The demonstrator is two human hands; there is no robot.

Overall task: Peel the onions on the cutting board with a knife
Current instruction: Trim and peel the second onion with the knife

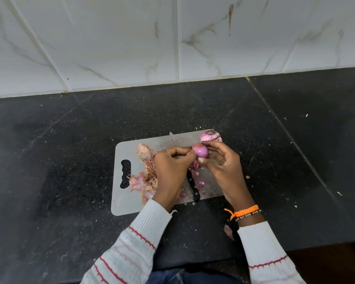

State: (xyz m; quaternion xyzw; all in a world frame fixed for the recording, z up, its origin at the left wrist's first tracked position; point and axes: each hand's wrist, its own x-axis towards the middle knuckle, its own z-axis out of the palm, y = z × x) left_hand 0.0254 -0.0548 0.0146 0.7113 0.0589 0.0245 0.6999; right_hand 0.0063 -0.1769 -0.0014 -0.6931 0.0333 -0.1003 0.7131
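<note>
Peeled onion (201, 150) held above cutting board (127, 148); knife (190, 181) flat on it

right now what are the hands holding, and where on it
Both hands hold one small red onion above the cutting board: the right hand cradles its right side, the left hand pinches its left end. The knife lies unheld on the board.

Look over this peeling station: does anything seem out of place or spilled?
Yes. One onion skin scrap lies off the cutting board, on the dark counter by the right wrist. The knife lies unused on the board, under the hands.
</note>
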